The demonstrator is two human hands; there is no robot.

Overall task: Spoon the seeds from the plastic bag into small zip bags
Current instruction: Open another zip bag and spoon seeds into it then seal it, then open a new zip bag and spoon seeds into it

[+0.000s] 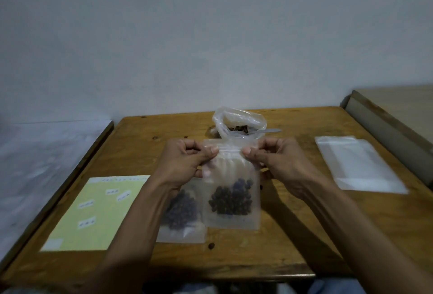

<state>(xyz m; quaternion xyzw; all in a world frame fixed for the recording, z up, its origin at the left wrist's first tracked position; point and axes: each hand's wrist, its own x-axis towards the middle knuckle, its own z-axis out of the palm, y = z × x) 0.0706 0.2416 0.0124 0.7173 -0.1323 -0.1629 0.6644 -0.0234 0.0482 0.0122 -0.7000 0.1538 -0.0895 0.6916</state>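
Observation:
Above the wooden table [293,235] I hold a small zip bag [230,174] upright, with dark seeds [232,197] at its bottom. My left hand [187,162] pinches the left end of its zip strip and my right hand [278,160] pinches the right end. A second small zip bag [185,218] with dark seeds lies flat on the table below my left wrist. Behind my hands stands the open clear plastic bag [239,122] of seeds, with a spoon [267,131] resting in its mouth, handle pointing right.
A stack of unfilled zip bags [358,164] lies on the right of the table. A yellow sheet [98,211] with small white labels lies on the left. A white-covered surface [42,171] adjoins the left side and another table [398,110] the right; a wall rises behind.

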